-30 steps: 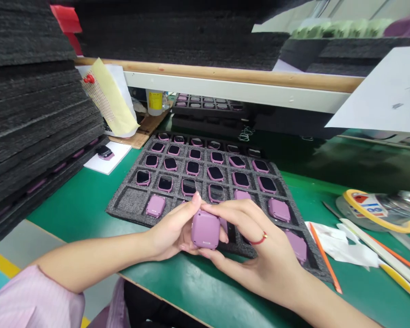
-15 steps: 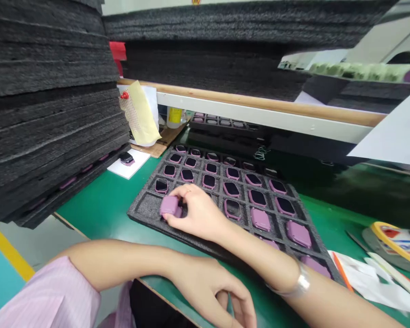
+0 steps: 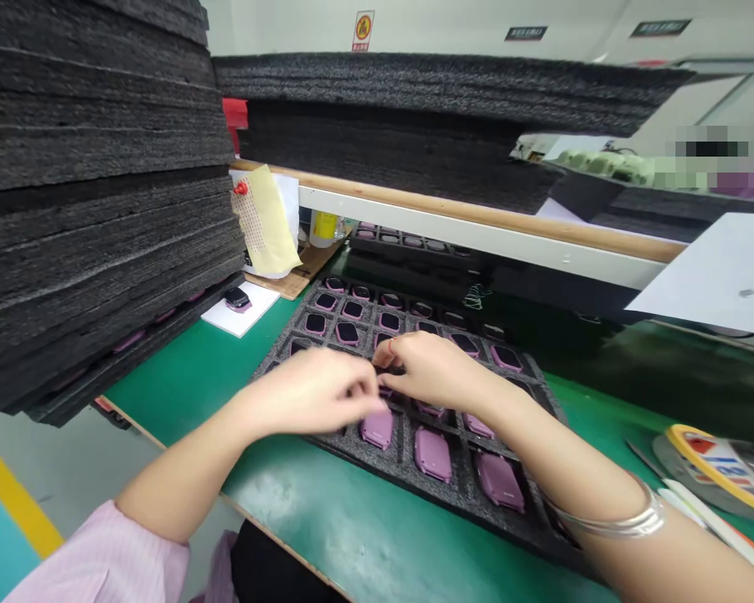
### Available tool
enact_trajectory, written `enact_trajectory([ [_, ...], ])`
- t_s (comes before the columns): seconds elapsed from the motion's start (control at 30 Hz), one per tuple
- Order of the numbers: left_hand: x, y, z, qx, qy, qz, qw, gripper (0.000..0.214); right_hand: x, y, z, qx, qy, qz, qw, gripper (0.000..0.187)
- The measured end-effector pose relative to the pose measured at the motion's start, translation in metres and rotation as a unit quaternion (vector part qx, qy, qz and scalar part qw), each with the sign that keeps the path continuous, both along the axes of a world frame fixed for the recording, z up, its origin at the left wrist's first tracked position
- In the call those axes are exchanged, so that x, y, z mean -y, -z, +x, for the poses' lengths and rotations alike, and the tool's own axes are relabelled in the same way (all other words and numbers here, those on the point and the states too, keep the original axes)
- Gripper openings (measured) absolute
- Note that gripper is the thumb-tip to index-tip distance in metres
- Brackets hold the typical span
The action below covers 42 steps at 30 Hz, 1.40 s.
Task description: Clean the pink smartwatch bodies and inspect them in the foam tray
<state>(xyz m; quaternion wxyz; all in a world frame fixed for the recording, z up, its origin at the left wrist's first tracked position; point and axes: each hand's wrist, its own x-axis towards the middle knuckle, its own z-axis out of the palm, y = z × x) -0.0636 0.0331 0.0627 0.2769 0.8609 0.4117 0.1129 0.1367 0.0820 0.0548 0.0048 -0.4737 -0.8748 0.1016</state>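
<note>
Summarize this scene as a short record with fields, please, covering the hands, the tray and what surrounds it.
tray: dark foam with compartments, on a green table
left hand: over the tray, blurred; grip unclear
right hand: over the tray; any hold hidden
near watches: purple side up
far watches: dark screens up
left of tray: single watch on white card, stacked black foam

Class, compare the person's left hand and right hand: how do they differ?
The right hand wears a small red ring; none shows on the left hand. A silver bracelet circles the right forearm; the left forearm shows none. Both hands curl over the foam tray.
</note>
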Motion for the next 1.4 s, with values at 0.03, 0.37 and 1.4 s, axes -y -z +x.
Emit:
enact_trajectory([
  [0.03,-0.007,0.000,-0.006,-0.064,-0.080,0.069,0.992,0.025,0.000,0.000,0.005,0.014,0.000,-0.004,1.000,0.023],
  [0.37,-0.054,0.027,-0.045,-0.158,-0.203,0.078,0.963,0.030,0.015,0.021,0.010,-0.002,0.004,0.032,0.999,0.059],
  [1.4,0.021,0.030,0.059,0.403,-0.083,-0.418,0.810,0.035,0.043,0.022,0.067,-0.057,0.109,0.018,0.992,0.053],
])
